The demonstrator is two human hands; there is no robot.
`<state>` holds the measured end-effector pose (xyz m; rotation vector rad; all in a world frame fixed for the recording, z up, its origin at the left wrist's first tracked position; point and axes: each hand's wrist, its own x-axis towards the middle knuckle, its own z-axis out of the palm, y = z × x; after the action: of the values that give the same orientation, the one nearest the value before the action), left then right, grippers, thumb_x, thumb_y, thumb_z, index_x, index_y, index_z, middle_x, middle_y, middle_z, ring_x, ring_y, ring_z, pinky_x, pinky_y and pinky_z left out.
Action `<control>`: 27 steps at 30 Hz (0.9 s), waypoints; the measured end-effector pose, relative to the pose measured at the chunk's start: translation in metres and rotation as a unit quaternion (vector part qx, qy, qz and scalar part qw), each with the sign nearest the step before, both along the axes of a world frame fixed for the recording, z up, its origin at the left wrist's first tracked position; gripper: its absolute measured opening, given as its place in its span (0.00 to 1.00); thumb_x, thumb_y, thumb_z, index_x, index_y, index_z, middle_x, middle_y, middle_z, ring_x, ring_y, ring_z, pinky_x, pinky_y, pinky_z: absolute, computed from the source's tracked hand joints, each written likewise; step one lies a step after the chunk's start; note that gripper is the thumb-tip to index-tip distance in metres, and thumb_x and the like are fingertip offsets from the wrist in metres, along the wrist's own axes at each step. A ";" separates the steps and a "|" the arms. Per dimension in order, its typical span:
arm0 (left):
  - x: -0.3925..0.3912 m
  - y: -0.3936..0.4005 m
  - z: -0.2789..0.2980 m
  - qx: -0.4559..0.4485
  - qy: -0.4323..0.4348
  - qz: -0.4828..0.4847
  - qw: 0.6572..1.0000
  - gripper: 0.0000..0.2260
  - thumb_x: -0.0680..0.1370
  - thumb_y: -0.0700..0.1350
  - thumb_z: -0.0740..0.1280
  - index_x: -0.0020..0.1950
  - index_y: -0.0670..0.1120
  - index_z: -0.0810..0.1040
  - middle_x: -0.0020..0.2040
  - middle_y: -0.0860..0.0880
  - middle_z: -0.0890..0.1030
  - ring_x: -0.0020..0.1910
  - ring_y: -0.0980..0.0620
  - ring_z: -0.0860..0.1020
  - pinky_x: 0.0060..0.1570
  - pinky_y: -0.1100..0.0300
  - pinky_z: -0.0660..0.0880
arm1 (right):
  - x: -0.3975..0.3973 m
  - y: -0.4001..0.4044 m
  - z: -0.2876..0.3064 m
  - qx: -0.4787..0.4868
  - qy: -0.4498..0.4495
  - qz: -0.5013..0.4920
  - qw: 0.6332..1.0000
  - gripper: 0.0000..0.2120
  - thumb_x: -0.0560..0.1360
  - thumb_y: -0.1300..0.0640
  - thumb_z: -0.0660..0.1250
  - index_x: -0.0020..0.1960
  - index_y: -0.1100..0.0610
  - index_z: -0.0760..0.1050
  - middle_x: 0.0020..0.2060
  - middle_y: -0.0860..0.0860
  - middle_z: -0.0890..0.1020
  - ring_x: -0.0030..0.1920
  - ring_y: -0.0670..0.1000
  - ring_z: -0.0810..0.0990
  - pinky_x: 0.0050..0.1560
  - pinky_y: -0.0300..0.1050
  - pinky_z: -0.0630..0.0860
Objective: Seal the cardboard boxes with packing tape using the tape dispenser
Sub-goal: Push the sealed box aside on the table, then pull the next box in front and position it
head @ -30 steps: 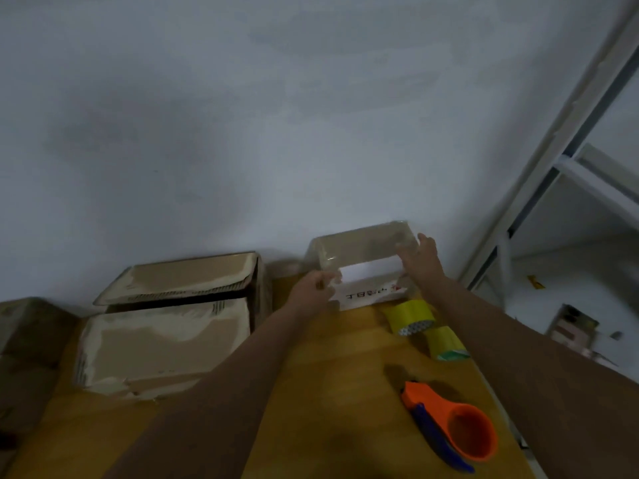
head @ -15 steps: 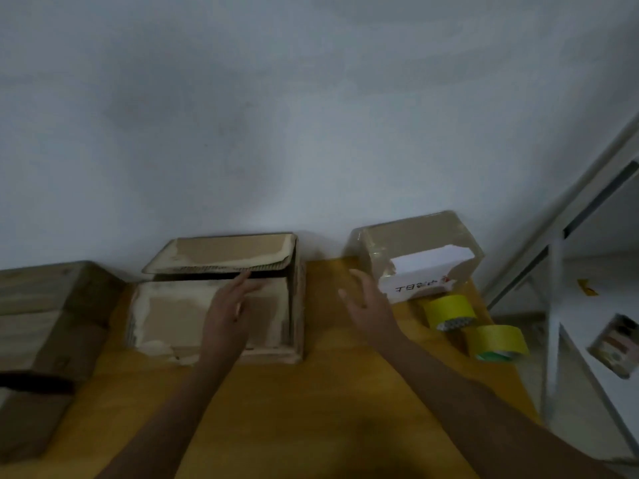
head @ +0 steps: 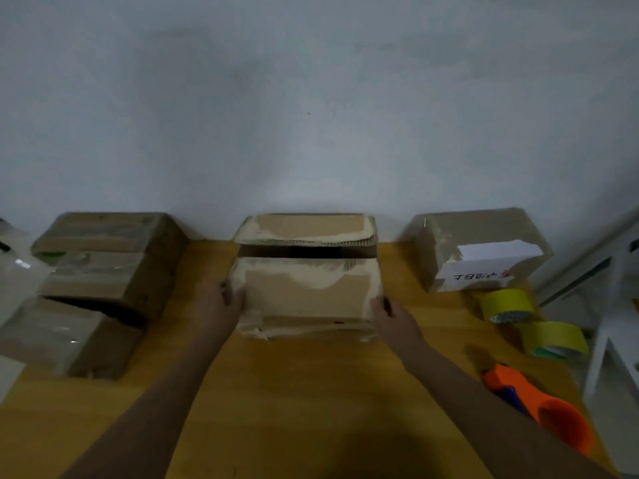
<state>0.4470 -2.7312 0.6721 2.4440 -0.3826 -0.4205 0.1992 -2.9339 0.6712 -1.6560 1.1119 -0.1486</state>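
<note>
Packing workroom: wooden table (head: 311, 392) against bare wall, cardboard boxes (head: 103, 271), tape rolls (head: 506, 304), metal shelving (head: 608, 305).

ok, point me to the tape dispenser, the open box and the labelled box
tape dispenser (head: 539, 406): head view, on its orange body.
open box (head: 304, 292): head view, on its near top flap.
labelled box (head: 480, 233): head view, on its brown top, above the white label.

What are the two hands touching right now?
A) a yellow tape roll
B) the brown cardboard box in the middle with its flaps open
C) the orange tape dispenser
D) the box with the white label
B: the left hand and right hand hold the sides of the open-flapped brown cardboard box in the middle.
</note>
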 end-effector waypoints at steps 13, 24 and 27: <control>-0.098 0.026 -0.019 0.012 -0.079 -0.132 0.988 0.16 0.82 0.58 0.58 0.54 0.47 0.76 0.38 0.54 0.78 0.32 0.57 0.77 0.28 0.58 0.75 | -0.135 0.052 -0.005 -0.108 0.015 -0.130 0.986 0.11 0.77 0.66 0.66 0.58 0.69 0.76 0.42 0.66 0.80 0.37 0.66 0.80 0.34 0.54 0.79; -0.146 0.032 -0.006 -0.007 -0.274 -0.334 0.902 0.29 0.83 0.52 0.60 0.80 0.44 0.55 0.81 0.46 0.53 0.80 0.49 0.50 0.77 0.49 0.48 | -0.082 0.009 0.032 -0.369 0.003 -0.048 0.928 0.15 0.81 0.51 0.59 0.64 0.58 0.70 0.62 0.56 0.71 0.63 0.56 0.69 0.63 0.54 0.68; -0.151 0.028 -0.006 0.070 -0.235 -0.466 0.850 0.37 0.79 0.65 0.53 0.80 0.46 0.46 0.81 0.49 0.43 0.80 0.51 0.40 0.77 0.49 0.38 | -0.058 0.006 0.039 -0.460 0.147 0.117 0.868 0.20 0.79 0.50 0.60 0.69 0.53 0.65 0.70 0.53 0.66 0.74 0.57 0.59 0.72 0.61 0.57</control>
<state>0.2960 -2.7029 0.6659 2.3136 -1.8325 -0.2183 0.1412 -2.9280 0.7103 -2.7317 1.1173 -0.3086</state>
